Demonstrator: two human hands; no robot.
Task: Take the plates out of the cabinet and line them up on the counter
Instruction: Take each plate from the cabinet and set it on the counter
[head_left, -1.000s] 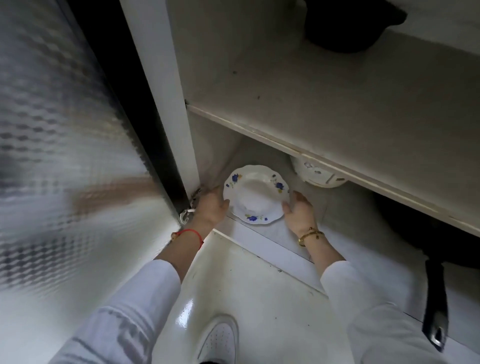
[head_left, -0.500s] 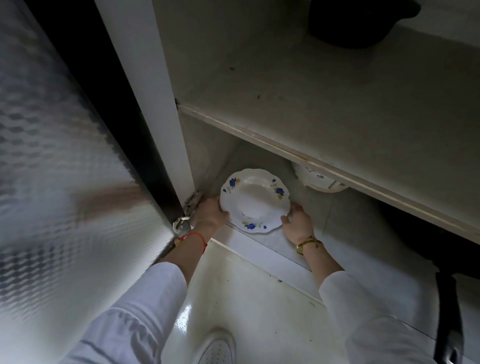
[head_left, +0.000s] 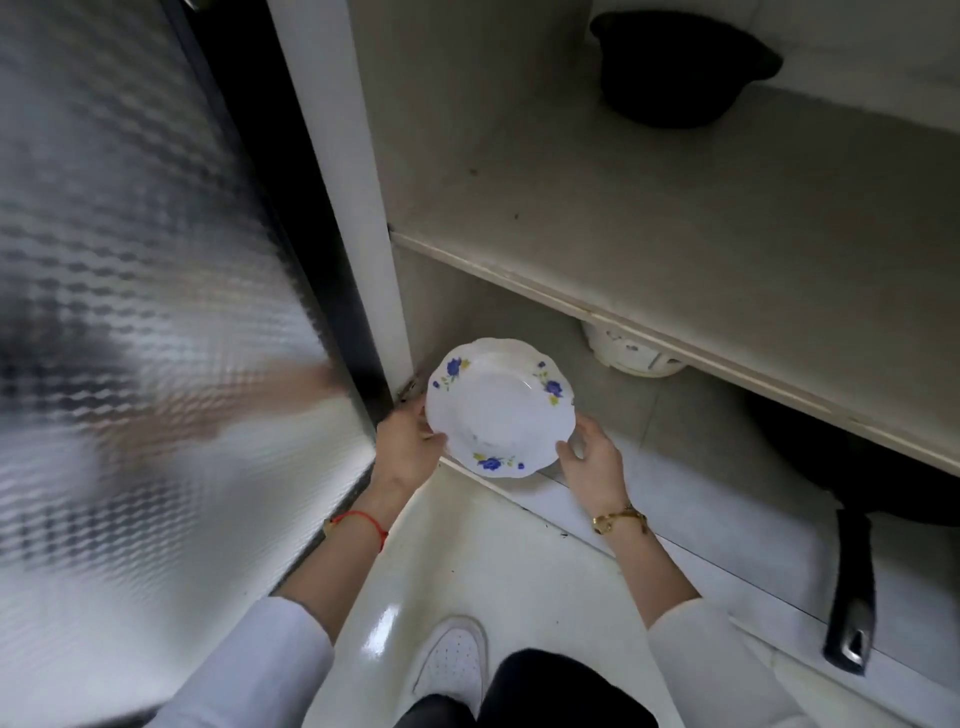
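Note:
A white plate (head_left: 500, 408) with a scalloped rim and blue flowers is held at the front of the cabinet's bottom shelf (head_left: 623, 410), lifted and tilted toward me. My left hand (head_left: 408, 447) grips its left rim. My right hand (head_left: 592, 457) holds its lower right rim. Further back under the middle shelf, a white dish (head_left: 631, 353) is partly hidden by the shelf edge.
The frosted glass cabinet door (head_left: 145, 322) stands open at my left. A middle shelf (head_left: 675, 249) carries a black pot (head_left: 680, 67). A black pan with a long handle (head_left: 852, 587) lies at the bottom right. My white shoe (head_left: 457, 660) is on the glossy floor.
Both hands have lifted the plate off the bottom shelf and drawn it toward me, out over the cabinet's front edge.

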